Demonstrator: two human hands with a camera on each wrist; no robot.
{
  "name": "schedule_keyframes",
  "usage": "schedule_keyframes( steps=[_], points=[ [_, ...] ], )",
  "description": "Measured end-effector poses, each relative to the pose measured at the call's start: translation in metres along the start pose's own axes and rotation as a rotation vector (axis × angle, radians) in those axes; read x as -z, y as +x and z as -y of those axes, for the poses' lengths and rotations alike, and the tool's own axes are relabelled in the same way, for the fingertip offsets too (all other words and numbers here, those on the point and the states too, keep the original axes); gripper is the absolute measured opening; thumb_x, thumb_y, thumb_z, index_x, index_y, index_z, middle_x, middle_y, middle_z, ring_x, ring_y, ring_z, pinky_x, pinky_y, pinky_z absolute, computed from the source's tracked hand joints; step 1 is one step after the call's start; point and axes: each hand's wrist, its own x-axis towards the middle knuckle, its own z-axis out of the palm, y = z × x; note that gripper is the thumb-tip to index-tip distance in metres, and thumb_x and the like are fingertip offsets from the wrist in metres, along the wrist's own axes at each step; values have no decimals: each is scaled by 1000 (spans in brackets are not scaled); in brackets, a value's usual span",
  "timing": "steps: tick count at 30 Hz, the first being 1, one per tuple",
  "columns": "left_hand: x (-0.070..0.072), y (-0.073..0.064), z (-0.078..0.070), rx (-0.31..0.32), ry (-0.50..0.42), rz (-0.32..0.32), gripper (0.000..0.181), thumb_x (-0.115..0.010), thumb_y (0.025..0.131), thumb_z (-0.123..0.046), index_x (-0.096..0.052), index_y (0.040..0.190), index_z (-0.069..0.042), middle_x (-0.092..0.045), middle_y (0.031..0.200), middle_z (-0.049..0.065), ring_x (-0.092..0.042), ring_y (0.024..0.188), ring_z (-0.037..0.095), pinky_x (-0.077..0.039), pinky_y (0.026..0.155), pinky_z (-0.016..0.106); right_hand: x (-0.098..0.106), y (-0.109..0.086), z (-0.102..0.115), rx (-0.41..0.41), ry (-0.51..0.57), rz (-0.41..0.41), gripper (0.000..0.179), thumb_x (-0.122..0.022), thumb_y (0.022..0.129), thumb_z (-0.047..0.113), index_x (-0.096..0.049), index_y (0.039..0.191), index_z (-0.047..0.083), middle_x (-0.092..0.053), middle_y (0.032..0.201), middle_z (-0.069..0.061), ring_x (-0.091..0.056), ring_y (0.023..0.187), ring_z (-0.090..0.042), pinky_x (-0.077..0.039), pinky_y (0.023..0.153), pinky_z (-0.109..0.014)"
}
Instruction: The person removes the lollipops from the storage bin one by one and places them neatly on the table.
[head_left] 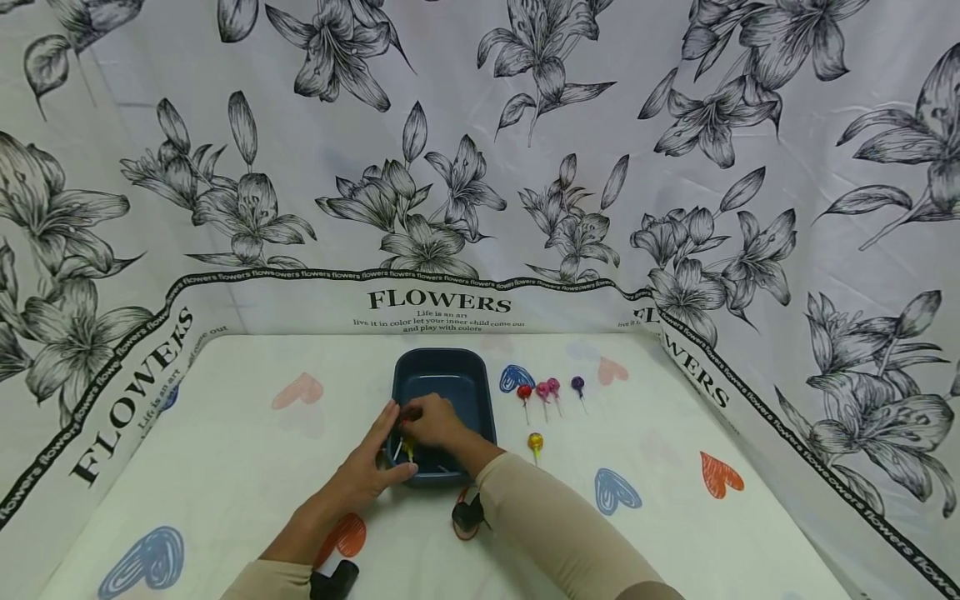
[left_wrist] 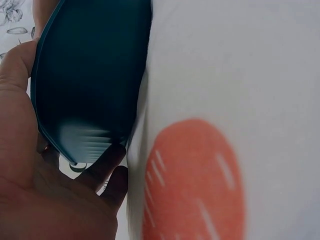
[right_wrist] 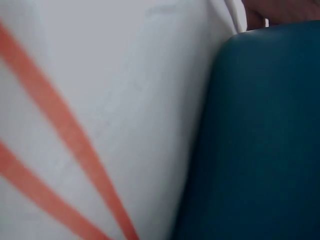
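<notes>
A deep dark-blue rectangular tray (head_left: 486,400) stands on the table. My left hand (head_left: 365,468) holds its near left corner, fingers along the left side and thumb at the near edge. In the left wrist view, the fingertips (left_wrist: 112,160) press the tray's outer wall. My right hand (head_left: 437,422) reaches over the tray's left part, its curled fingers pinching a dark reddish lollipop (head_left: 409,413), mostly hidden by the hand. Below those fingers a yellow lollipop (head_left: 408,450) lies inside the tray. The right wrist view shows mainly the tray's outer wall (right_wrist: 260,135).
Right of the tray lie a red lollipop (head_left: 524,391), two pink lollipops (head_left: 543,389), a purple lollipop (head_left: 577,383) and, nearer, a yellow lollipop (head_left: 536,442). A heart-printed cloth (head_left: 225,450) covers the table. Flower-printed curtains (head_left: 450,100) surround it at the back and sides.
</notes>
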Motion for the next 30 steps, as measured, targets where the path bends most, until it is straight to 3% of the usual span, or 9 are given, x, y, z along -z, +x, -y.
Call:
schedule_keyframes(
  steps=[7,12,18,23,30],
  points=[
    [0,0,-1,15,0,-15,85,-66,77,-31,-9,140,-27,-2,144,-6,-3,129,24,-10,95,57,7,-4,3,-27,116,-65,15,-64,77,21,-65,91,26,-56,80,14,-53,72,-5,-45,58,-23],
    [0,1,0,-1,20,-21,87,-67,76,-30,-9,141,-22,-2,144,-6,-3,129,22,-11,96,54,14,-7,4,73,131,-161,15,-63,77,20,-66,91,23,-57,81,16,-55,73,-3,-45,58,-21],
    [-1,1,0,-13,28,-9,88,-66,76,-28,-7,141,-21,-1,144,-4,-2,128,22,-11,96,54,24,-15,9,168,273,-213,16,-62,78,16,-67,93,14,-61,80,11,-60,63,-5,-48,51,-24],
    [-1,0,-2,-2,16,-5,88,-66,77,-28,-7,141,-21,0,144,-6,-1,128,22,-10,96,56,38,-27,17,228,345,-244,17,-61,80,14,-66,97,14,-61,87,9,-59,69,-5,-48,57,-23],
    [0,0,-1,0,3,-4,88,-66,77,-28,-6,141,-21,1,144,-6,0,129,21,-9,96,55,74,-61,45,339,483,-236,22,-57,82,4,-61,104,7,-60,97,-14,-61,78,-19,-49,64,-28]
  ],
)
